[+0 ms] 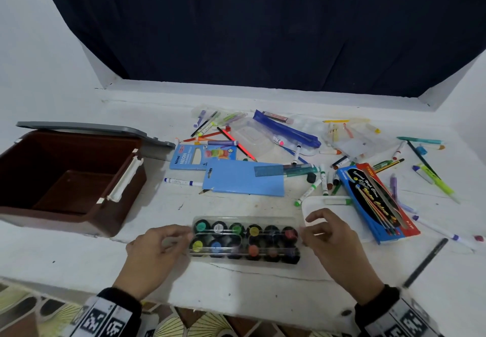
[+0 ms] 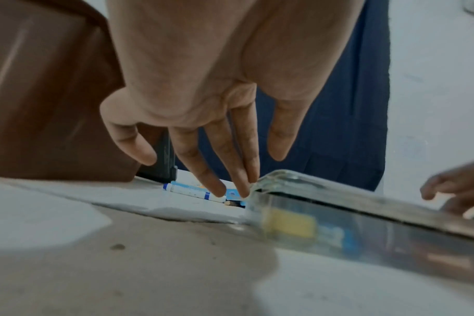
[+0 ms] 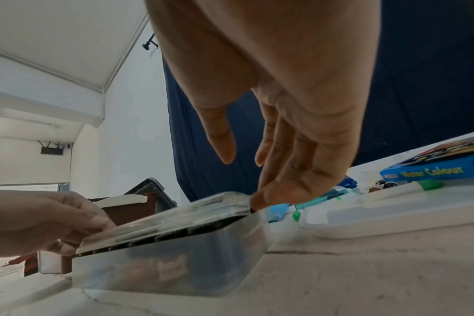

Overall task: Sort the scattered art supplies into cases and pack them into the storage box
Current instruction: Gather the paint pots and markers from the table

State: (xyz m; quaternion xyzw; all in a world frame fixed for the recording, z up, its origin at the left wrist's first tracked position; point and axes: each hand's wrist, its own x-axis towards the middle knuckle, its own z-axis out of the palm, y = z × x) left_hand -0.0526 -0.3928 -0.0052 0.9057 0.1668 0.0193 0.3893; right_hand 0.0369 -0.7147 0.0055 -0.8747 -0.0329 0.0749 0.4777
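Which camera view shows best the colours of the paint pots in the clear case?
The head view: it looks down on the paint case, so the pots' coloured tops show. Both wrist views see it only from the side, blurred; its lid edge shows at the left hand and right hand.

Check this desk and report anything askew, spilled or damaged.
The clear lid of the paint pot case is not seated: a gap shows along its edge while the left hand and right hand touch its ends. Markers and pencils lie scattered. No spill or damage shows.
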